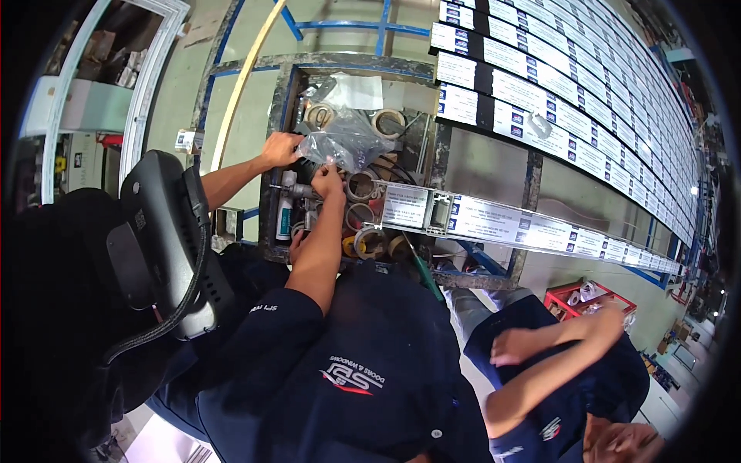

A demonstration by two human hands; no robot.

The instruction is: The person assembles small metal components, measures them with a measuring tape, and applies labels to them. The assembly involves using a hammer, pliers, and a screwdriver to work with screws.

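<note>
My left hand (328, 182) reaches in from below, its fingers pinching the lower edge of a clear plastic bag (351, 143). A co-worker's hand (279, 150), coming from the left behind a black head-worn device (166, 247), grips the bag's left side. What the bag holds is hard to make out. Below it in a dark-framed tray lie several tape rolls (360, 185), a grey metal tool (296, 187) and a white-and-green tube (285, 212). Another hand (296, 247) shows partly behind my left forearm; whose it is I cannot tell. My right hand does not show.
A film-covered metal profile (482, 220) extends right from the tray. Beside it is a green-handled tool (426, 279). Rows of wrapped profiles (571, 116) fill the upper right. Another co-worker (556, 363) stands at lower right, near a red rack (590, 297).
</note>
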